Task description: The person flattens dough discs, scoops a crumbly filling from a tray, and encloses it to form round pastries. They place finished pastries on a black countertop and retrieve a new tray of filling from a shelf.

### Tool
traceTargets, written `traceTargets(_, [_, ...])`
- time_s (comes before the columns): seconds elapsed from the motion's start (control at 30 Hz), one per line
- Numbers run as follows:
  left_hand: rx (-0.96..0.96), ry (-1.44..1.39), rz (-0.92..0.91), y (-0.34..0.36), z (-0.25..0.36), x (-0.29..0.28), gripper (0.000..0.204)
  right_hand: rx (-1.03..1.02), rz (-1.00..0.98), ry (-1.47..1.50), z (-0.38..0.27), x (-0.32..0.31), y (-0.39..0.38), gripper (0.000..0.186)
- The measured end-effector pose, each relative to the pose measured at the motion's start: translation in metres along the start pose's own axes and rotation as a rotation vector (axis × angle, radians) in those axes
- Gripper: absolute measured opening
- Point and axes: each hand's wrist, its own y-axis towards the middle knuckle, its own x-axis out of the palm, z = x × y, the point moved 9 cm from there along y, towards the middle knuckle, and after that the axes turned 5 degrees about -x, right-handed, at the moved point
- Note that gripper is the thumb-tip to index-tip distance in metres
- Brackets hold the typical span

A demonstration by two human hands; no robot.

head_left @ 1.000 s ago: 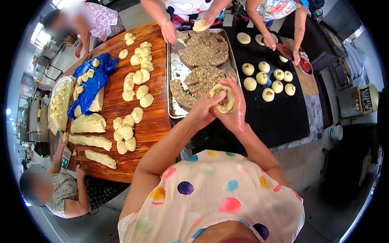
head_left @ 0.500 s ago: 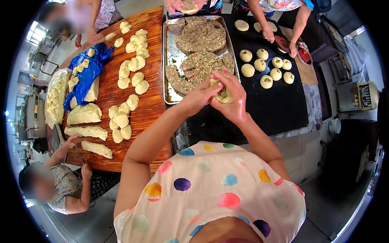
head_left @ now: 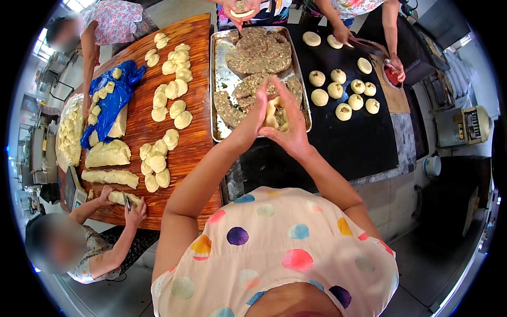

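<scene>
Between my two hands sits a stuffed dough bun, its top gaping and brownish filling showing inside. My right hand cups it from the right and below, with the thumb along the near side. My left hand presses along its left side, fingers stretched away from me and touching the right fingertips. Both hands are over the near right part of a metal tray, which holds large mounds of chopped filling.
On the dark board at right stand several filled buns. Dough rounds, a blue plastic bag and dough logs lie on the wooden table. Co-workers stand around; one cuts dough with a knife at left.
My left fingers have straightened, and the bun's opening now faces up between my hands. At left, a co-worker has taken hold of the near dough log. The far-right co-worker's hands moved apart.
</scene>
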Motion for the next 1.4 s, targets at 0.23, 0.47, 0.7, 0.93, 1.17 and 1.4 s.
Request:
traceTargets(0.23, [-0.067,-0.554,-0.038,0.007,-0.005,-0.015,0.071,0.08,0.059,0.279,0.03,-0.008,-0.003,0.022])
traceTargets(0.47, [-0.12,-0.875,-0.064,0.039,-0.071,-0.009,0.069,0.021,-0.032,-0.138,0.014,0.013,-0.015,0.019])
traceTargets(0.7, [-0.068,-0.781,-0.017,0.031,-0.04,-0.006,0.069,-0.059,0.222,-0.011,0.024,-0.005,-0.02,0.01])
traceTargets(0.93, [0.059,-0.894,-0.017,0.022,-0.064,-0.016,0.068,-0.018,0.158,-0.03,0.007,0.022,-0.025,0.017])
traceTargets(1.17, [0.086,-0.856,0.01,0.005,-0.047,-0.01,0.062,0.114,0.297,0.258,0.016,0.012,-0.033,0.012])
traceTargets(1.4, [0.045,-0.757,0.35,-0.024,-0.055,-0.014,0.048,0.049,0.2,0.167,0.017,0.02,-0.049,0.018])
